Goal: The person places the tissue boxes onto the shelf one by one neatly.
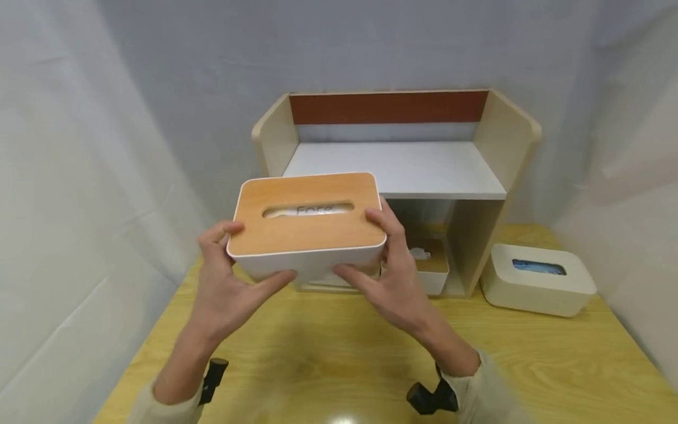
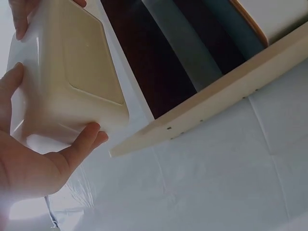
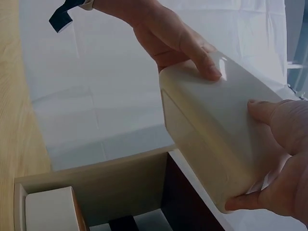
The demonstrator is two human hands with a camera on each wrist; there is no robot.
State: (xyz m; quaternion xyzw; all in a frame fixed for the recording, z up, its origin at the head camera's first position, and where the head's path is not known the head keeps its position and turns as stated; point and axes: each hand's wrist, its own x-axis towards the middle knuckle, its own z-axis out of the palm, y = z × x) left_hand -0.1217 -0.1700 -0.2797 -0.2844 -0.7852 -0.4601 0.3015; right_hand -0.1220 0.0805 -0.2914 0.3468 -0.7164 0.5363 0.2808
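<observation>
Wooden table (image 1: 328, 353) | tissue box (image 1: 307, 232) aloft | left hand (image 1: 225, 297), right hand (image 1: 394, 285) gripping

A wood-topped white tissue box (image 1: 309, 235) tilts slightly, held aloft.

From the head: looks forward and down over the desk (image 1: 328, 353), set farthest back, covering both sides of the shelf unit (image 1: 408, 168) and the tissue box (image 1: 307, 234) from above. From the left wrist: looks closely past the box underside toward the shelf unit, steeply tilted. From the right wrist: looks, also close, at the same underside, heavily rotated, with the desk along the left edge. Shares tissue box, shelf unit, left grip (image 1: 225, 303) and right grip (image 1: 396, 288) with both others.
</observation>
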